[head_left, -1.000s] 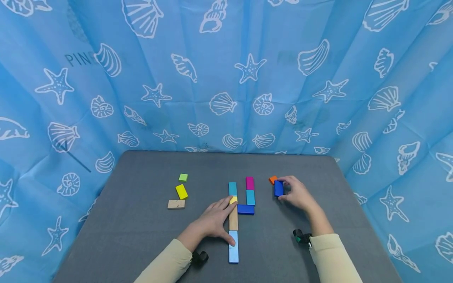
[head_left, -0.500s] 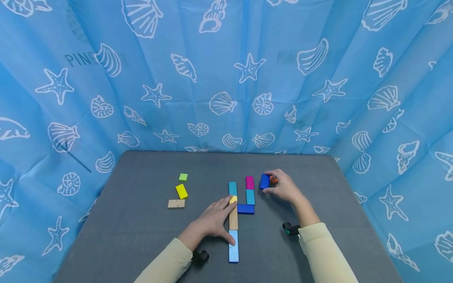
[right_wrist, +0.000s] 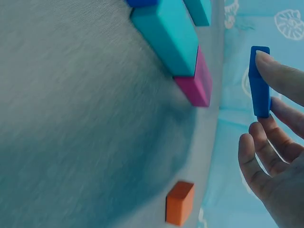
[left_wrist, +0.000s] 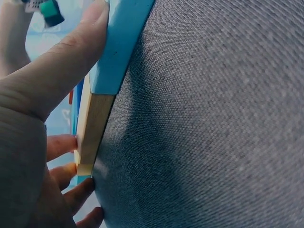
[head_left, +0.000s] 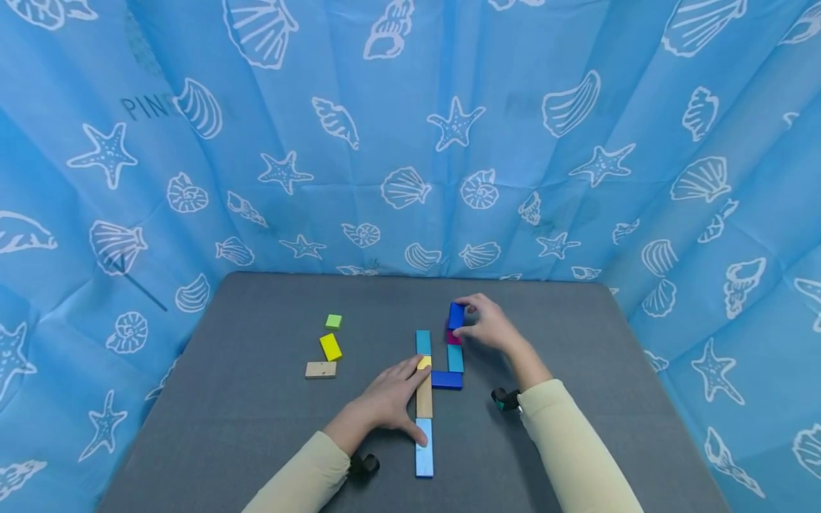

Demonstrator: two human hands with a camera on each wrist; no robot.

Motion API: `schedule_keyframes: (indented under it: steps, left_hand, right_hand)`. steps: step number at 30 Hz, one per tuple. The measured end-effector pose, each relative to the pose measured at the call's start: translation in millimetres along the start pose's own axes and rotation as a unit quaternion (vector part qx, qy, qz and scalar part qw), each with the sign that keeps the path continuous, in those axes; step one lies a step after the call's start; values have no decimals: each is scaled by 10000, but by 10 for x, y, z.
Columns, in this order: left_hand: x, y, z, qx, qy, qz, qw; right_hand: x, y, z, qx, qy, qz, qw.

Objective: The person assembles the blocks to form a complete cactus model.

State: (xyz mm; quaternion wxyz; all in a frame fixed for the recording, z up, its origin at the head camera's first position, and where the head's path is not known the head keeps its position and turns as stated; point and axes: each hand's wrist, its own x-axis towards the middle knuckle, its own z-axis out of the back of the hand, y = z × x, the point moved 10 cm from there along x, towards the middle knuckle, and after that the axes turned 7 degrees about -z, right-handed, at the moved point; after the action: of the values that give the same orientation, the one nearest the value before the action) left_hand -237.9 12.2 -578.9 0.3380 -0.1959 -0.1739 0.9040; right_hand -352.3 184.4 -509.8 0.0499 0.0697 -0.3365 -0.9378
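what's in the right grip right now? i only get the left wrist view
Observer: The right grip pinches a rectangular blue block between thumb and fingers.
Operator: is it set down
Observer: No. The right wrist view shows it raised off the table, with a gap between it and the magenta block.
Operator: anything loose over on the far left
Observer: Yes, three blocks in the head view: a lime green block, a yellow block and a light wooden block.
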Motion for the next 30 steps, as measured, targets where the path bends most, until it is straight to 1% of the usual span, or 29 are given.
schedule_keyframes:
  steps: [8,13,22,30]
  left_hand:
    - [-1,7,-4,-16,19,25,10000]
    - [-3,3,12,-45,22,44,10000]
    - [-22,-14,23,-104,18,-62,9999]
    - [-14,-7,23,-141,-26,-99,9998]
  right_hand:
    - [283,64,-194,35,318,-153,9994]
    - [407,107,-315,75,471,-181,9987]
    - [512,152,-520,-56,638,-420,9971]
    - [549,166,-599,-182,859,-546,9946]
